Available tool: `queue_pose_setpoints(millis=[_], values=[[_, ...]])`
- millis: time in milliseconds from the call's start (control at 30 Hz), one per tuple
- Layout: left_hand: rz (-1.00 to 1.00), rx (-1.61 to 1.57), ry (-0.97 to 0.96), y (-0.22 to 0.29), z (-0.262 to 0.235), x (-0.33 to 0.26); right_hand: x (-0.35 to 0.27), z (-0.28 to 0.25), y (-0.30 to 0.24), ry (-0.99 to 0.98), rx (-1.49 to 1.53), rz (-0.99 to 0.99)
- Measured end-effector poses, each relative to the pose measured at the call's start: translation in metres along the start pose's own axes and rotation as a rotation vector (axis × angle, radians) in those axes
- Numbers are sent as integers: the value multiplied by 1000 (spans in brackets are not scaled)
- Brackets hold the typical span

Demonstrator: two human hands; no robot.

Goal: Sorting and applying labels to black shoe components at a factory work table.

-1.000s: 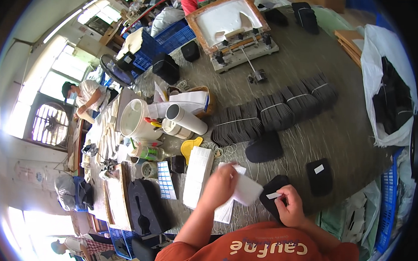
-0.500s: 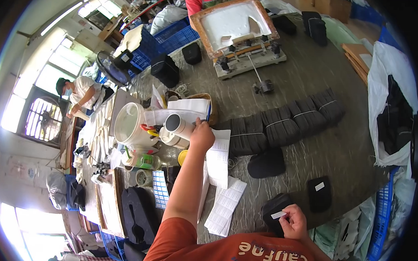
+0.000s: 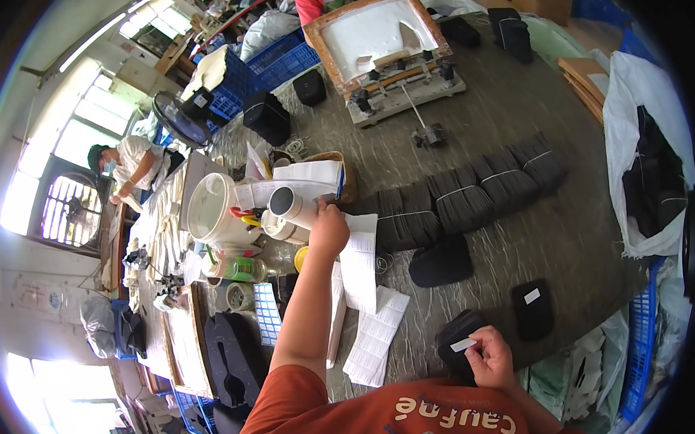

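My left hand (image 3: 329, 230) reaches forward with curled fingers beside a white tube (image 3: 293, 207) with a dark opening. Its fingertips are partly hidden, so what they grip cannot be made out. A printed label sheet (image 3: 359, 267) lies against this hand, with more printed sheets (image 3: 375, 336) nearer me. Close to my body, my right hand (image 3: 489, 358) pinches a small white label (image 3: 462, 344) between thumb and fingers. Behind that label is a black padded piece (image 3: 454, 339). To its right, another black piece (image 3: 532, 309) lies flat with a white label on it.
Bundles of black pieces (image 3: 459, 196) cross the table, with a black pad (image 3: 441, 262) before them. A white bucket (image 3: 212, 208) and tape roll (image 3: 239, 296) stand left. A wooden-framed screen (image 3: 334, 63) stands at the far side before a person in red. A white sack (image 3: 625, 150) hangs right.
The view has shifted slightly. My left hand stays by the white tube, and my right hand still holds the label, turned only a little.
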State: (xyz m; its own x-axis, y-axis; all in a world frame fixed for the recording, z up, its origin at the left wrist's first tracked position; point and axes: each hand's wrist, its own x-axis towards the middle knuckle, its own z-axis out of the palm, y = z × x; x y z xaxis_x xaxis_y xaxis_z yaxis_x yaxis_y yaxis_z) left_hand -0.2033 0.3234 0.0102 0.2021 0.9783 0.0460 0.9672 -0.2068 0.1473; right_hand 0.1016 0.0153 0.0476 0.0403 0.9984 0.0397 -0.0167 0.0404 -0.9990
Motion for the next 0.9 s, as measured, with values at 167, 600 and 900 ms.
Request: queue_pose_setpoints(millis=[167,600,900], values=[[-89,-517,165,39,-59,-62,-5,0,-1,30,69,21],[535,-678,-325,155,-107,-233,10,-15,-41,223,-161,-90],[773,-539,-341,175,-71,-254,10,-5,-26,102,-226,56]])
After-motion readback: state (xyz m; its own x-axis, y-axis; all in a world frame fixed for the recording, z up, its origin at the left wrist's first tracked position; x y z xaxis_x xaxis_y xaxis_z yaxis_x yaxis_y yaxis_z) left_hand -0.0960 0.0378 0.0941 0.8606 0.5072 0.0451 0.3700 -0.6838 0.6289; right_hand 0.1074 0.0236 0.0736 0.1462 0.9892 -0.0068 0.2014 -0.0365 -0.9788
